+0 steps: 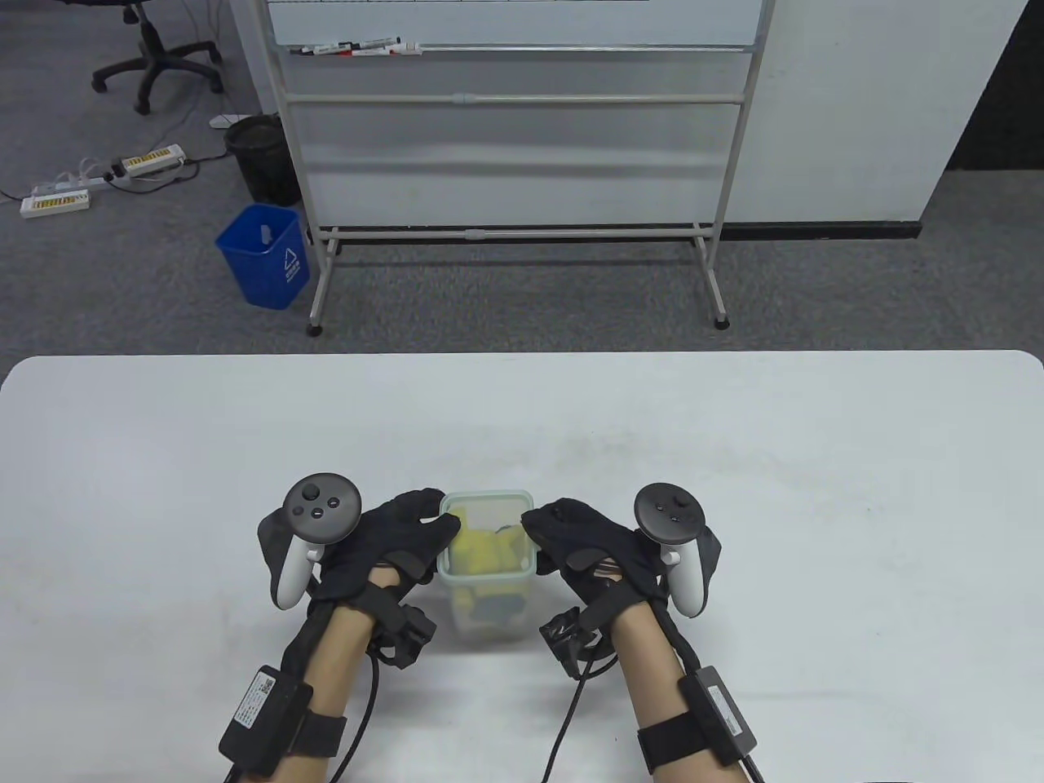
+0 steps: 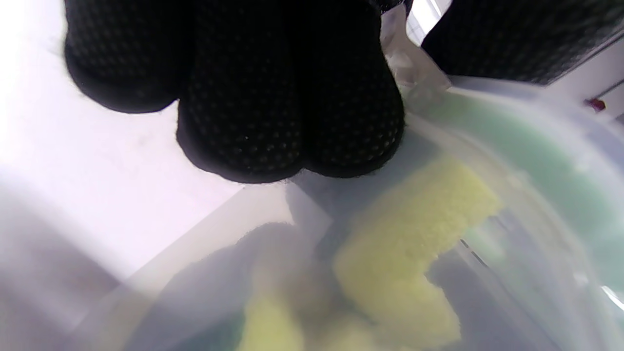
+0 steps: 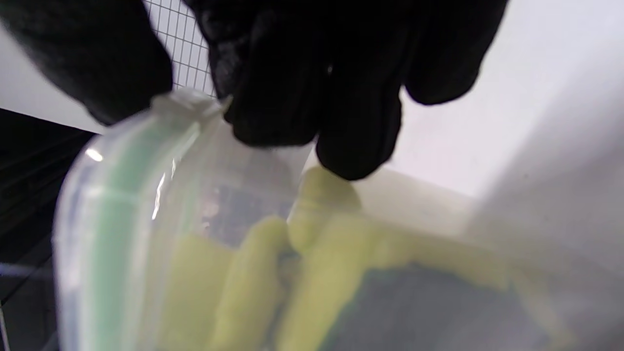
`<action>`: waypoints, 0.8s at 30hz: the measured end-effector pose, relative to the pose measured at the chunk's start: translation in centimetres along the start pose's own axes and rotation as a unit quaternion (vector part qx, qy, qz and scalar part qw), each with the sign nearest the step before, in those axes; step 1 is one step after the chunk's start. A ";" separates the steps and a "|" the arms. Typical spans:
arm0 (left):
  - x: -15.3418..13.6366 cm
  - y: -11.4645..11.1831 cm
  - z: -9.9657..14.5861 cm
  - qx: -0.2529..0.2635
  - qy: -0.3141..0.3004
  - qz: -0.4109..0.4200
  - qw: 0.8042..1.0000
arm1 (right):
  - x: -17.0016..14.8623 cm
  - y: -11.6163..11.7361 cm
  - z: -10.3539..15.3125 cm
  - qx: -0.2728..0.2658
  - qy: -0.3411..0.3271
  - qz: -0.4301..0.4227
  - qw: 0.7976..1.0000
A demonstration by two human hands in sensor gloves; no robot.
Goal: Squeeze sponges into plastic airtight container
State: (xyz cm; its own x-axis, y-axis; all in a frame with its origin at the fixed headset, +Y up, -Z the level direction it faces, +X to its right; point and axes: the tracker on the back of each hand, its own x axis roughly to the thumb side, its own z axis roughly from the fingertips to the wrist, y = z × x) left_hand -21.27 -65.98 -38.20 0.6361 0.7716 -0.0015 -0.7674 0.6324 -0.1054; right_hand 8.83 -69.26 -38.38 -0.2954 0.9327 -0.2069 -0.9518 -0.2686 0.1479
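Note:
A clear plastic container [image 1: 487, 572] with a pale green lid stands on the white table [image 1: 734, 457] near the front edge. Yellow sponges with dark scouring sides [image 1: 481, 550] fill it and show through the walls in the left wrist view [image 2: 414, 234] and the right wrist view [image 3: 321, 253]. My left hand [image 1: 408, 526] grips the container's left side, fingers at the lid edge [image 2: 287, 97]. My right hand [image 1: 571, 530] grips the right side, fingers on the lid's clip [image 3: 312, 83]. The lid sits on top of the container.
The table's far half lies behind the container. Beyond it stand a whiteboard on a metal frame [image 1: 522, 122], a blue bin [image 1: 265, 257] and a black bin [image 1: 261, 155] on the carpet.

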 end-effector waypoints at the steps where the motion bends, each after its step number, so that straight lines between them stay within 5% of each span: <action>1: 0.0 0.0 0.0 0.001 0.000 -0.002 1.000 | 0.0 0.0 0.0 0.001 0.000 0.001 1.000; 8: 0.0 0.0 0.1 0.004 0.001 -0.004 1.000 | -0.7 0.0 -0.3 0.010 0.017 -0.021 1.000; 13: 1.3 0.5 1.0 0.071 -0.007 -0.107 0.992 | -0.4 0.2 -0.1 0.004 0.015 -0.004 1.000; 24: 2.3 0.4 1.5 0.103 -0.033 -0.150 0.983 | 2.3 0.3 1.9 -0.123 -0.059 0.143 0.980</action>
State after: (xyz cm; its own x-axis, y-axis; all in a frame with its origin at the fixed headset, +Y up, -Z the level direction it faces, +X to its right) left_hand -20.19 -63.86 -36.80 0.8348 0.5468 0.0637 -0.5504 0.8272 0.1127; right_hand 7.99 -66.78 -36.95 -0.5551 0.8283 -0.0760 -0.8269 -0.5594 -0.0574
